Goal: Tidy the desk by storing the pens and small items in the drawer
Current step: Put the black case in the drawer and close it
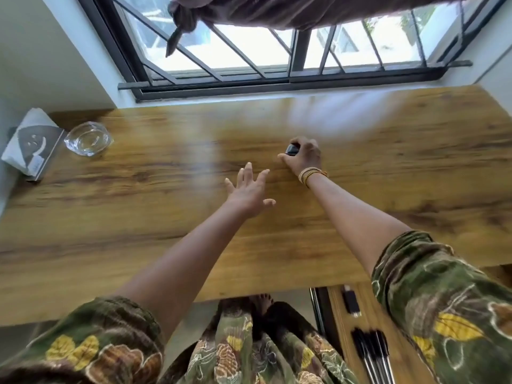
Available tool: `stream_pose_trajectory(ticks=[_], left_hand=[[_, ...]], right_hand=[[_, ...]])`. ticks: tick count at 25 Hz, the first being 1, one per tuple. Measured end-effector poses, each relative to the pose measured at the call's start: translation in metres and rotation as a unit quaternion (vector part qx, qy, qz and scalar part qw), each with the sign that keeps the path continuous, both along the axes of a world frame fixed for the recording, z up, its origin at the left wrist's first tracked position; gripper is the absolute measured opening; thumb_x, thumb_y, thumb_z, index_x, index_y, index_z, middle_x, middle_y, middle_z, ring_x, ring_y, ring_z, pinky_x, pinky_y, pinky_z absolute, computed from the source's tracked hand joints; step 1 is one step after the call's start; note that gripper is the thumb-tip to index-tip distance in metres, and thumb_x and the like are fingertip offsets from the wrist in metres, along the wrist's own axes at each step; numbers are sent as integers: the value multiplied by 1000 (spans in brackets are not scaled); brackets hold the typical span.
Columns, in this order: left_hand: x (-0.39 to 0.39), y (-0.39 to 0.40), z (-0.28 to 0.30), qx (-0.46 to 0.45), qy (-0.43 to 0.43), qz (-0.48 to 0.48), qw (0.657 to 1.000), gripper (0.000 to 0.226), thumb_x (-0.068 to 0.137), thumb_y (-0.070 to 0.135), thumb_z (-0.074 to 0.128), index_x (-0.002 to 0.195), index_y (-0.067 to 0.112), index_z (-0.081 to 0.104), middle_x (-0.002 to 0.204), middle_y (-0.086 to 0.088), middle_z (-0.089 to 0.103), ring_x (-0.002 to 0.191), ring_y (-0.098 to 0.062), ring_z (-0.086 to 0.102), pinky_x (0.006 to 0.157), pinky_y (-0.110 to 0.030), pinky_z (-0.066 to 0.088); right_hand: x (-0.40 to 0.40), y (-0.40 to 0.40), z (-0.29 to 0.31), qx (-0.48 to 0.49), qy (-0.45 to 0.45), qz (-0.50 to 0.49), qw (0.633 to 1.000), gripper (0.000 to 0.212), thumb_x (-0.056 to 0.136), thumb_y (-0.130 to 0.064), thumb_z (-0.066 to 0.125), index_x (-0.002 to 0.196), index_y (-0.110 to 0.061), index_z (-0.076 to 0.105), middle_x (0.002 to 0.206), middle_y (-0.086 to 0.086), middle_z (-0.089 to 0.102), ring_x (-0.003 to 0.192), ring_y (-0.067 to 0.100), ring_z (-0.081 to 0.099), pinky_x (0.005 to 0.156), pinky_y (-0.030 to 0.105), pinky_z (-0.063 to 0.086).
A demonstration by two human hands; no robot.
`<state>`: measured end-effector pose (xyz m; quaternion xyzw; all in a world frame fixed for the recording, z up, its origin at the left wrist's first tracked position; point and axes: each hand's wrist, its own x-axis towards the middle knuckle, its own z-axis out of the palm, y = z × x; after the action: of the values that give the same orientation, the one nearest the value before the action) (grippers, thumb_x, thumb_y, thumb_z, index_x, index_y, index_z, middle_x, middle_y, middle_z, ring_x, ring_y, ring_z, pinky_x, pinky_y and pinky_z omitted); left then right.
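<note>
My right hand [303, 157] reaches far over the wooden desk [138, 217] and grips a small dark object [292, 149] that rests on the desk top; most of the object is hidden by the fingers. My left hand [249, 189] hovers just left of it, fingers spread and holding nothing. At the bottom right the drawer [339, 328] stands pulled out below the desk edge. Inside it lie several black pens [371, 353] side by side and a small black item [351, 300] nearer the desk.
A clear glass bowl [88, 138] sits at the desk's far left, next to a grey and black box [30, 142]. A barred window [277, 65] runs along the far edge, with a knotted curtain [182, 20] above.
</note>
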<state>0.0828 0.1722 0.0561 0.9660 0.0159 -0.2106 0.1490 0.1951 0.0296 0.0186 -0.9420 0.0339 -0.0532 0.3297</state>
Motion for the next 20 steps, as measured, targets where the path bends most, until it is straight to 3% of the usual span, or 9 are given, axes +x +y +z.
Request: stream_pose_trajectory(ticks=[4,7,9,11,12,14,17,20], left_hand=[[-73,-5,-4,-22,-8,5,1000,73,93,46,54,152,26,16,160,-18,-8,149,-32,-6,115,-63,1],[-131,-17,-13,-42,5,14,999,75,91,49,54,152,27,15,161,-13,-9,149,-28,-10,115,-60,-2],[-162,-32,-17,-47,33,3,998,80,91,48,56,153,30,10,161,-8,-16,148,-25,-18,114,-59,-7],[-188,-50,-21,-47,53,-20,997,84,89,47,58,154,33,6,161,-4,-21,146,-24,-23,114,-58,-10],[-196,-56,-21,-41,61,-31,997,87,88,47,59,154,35,4,160,-3,-23,146,-24,-24,114,-59,-10],[-207,-65,-23,-6,64,-49,997,94,86,47,62,153,36,-3,159,0,-26,146,-25,-25,115,-60,-8],[-220,-81,-25,25,59,-27,998,97,89,43,61,152,34,-12,157,-2,-30,145,-28,-27,115,-61,-5],[-238,-117,-26,-29,49,34,998,91,91,37,59,154,28,-6,157,-6,-30,145,-31,-25,117,-59,9]], right_hand=[[-74,-5,3,106,23,-19,994,55,59,-34,86,108,-15,69,109,6,71,103,21,64,94,32,50],[-142,-18,5,118,12,-4,993,55,60,-27,87,112,-17,70,112,4,71,103,18,65,96,27,48],[-185,-29,4,176,25,-24,984,54,64,-20,85,115,-16,69,105,6,72,86,20,69,88,30,55],[-226,-44,4,274,50,-52,959,48,72,-8,79,118,-10,66,94,6,70,65,20,66,69,30,60],[-241,-53,7,317,58,-67,944,43,77,-3,73,119,-7,65,95,7,68,64,19,65,62,27,60],[-269,-75,14,386,87,-96,913,33,85,3,62,116,-6,65,107,13,63,74,22,66,56,23,59],[-305,-122,15,439,167,-110,876,33,91,7,51,117,-8,64,122,18,57,102,33,63,59,26,60],[-335,-163,0,417,192,-130,879,39,90,13,45,119,-5,62,125,22,58,104,30,59,61,30,59]])
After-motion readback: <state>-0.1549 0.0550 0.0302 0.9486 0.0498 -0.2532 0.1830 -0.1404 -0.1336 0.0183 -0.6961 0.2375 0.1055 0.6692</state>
